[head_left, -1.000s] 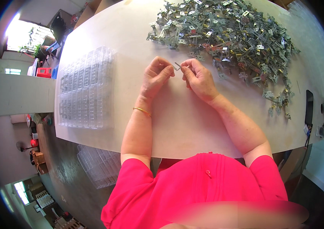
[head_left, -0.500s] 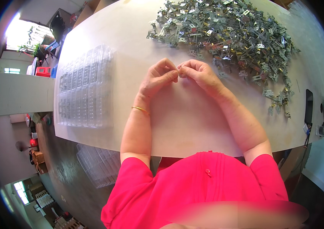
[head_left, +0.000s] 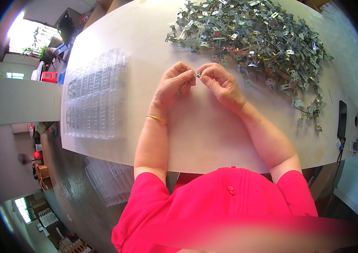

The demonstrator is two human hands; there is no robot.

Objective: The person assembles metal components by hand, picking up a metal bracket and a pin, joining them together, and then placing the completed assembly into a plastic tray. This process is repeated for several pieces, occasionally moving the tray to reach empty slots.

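Observation:
Both my hands meet over the middle of the table, fingertips close together. A small metal piece (head_left: 198,74) shows between them. My left hand (head_left: 174,85) is closed, pinching that piece with thumb and forefinger; more metal shows under its curled fingers. My right hand (head_left: 223,86) is also closed, its thumb and fingertips at the piece's other side. Just beyond my hands lies a big heap of small metal bracket parts (head_left: 255,38), grey with some brassy and reddish bits. The exact shape of the held piece is too small to tell.
Clear plastic compartment trays (head_left: 96,95) are stacked at the left of the white table (head_left: 212,139). More clear trays (head_left: 110,181) sit lower down, beyond the table's near edge. A black phone (head_left: 342,120) lies at the right edge.
My right hand's fingers have shifted and opened up slightly around the piece, so the metal between my fingertips now shows. Metal has also come into sight under my left fingers.

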